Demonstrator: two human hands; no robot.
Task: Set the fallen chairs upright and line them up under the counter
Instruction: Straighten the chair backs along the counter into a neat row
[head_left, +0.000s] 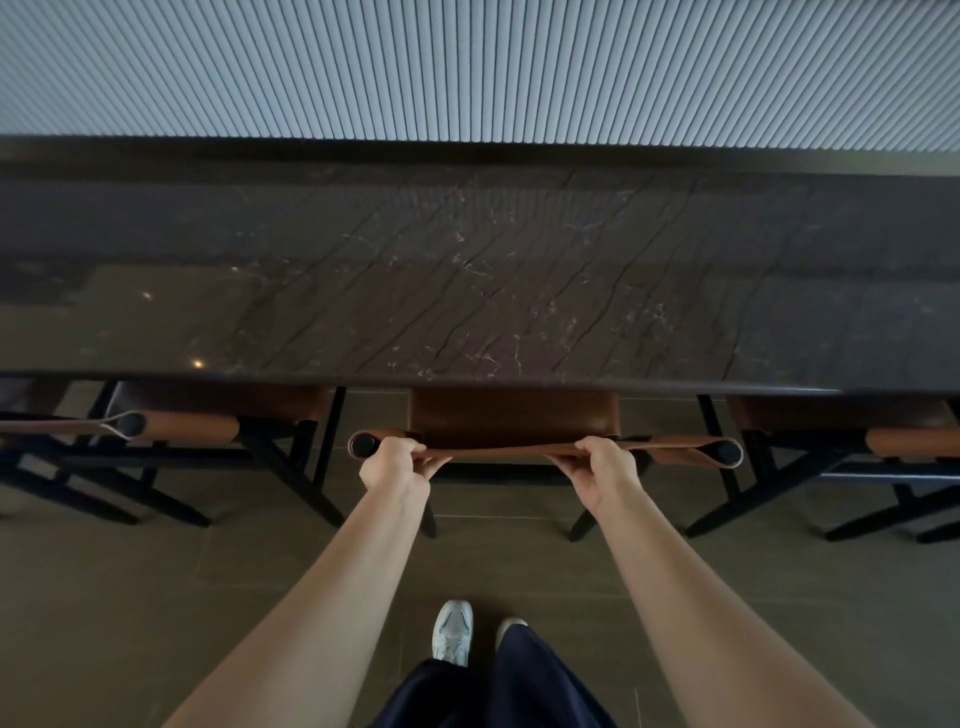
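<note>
Fingers (408, 447) of L hand (393, 462) & R hand (597, 460) grip mid chair (514, 415) backrest, seat under counter (467, 286).

Dim, perhaps backlit; glints on counter (197, 362); wide-angle bending at edges.

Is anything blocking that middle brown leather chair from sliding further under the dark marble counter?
Nothing visible does. The left hand and right hand grip the middle brown leather chair by its backrest, its seat partly beneath the dark marble counter. The left chair and the right chair stand clear. Farther under is hidden.
</note>
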